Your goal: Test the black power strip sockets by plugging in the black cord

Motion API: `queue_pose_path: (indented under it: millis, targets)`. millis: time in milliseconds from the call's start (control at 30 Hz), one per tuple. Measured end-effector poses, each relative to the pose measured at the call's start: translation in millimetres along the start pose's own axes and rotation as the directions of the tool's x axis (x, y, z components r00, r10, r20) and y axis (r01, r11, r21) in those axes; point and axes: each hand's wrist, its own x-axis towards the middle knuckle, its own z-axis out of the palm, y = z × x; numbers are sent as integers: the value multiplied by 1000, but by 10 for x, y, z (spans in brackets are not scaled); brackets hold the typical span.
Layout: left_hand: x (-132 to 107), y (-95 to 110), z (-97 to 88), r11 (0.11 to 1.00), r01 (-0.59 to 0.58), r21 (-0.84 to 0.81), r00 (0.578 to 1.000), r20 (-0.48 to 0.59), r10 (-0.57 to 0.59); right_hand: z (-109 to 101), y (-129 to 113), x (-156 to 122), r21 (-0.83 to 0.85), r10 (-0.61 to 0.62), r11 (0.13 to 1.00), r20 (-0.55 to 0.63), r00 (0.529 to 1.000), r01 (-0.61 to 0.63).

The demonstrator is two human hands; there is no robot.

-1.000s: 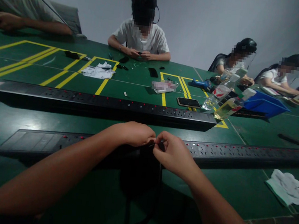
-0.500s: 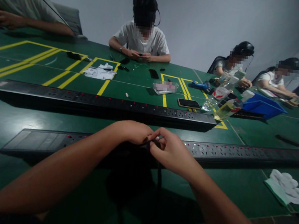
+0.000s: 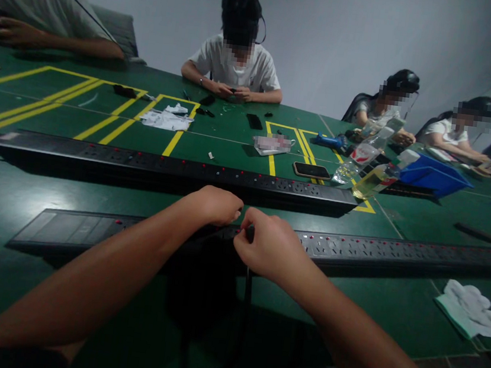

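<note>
Right-hand fingers [image 3: 260,217] are closed on pliable-looking black cable [image 3: 247,289], best pinched near its end; left-hand fingers [image 3: 233,207] cannot be judged.

Cannot make out the grip of the left hand [image 3: 219,206]; cannot fully see the near power strip [image 3: 353,250] behind the left forearm [image 3: 128,262].

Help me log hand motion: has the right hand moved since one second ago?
Yes: judged against the far black socket strip, the right hand has shifted left, farther from that strip's right end.
</note>
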Motion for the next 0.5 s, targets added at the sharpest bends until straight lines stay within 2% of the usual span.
queue_pose_path:
  millis: [133,300,500]
  targets:
    - [6,-14,8,1000,1,-15,1000,9,-1,-5,-44,-18,-64,-12,998,40,999,14]
    - [3,6,4,999,26,-27,1000,-7,-26,8,18,16,18,11,1000,37,999,-12]
    - [12,-8,12,999,10,-42,1000,13,-10,72,37,96,60,-38,998,43,998,35]
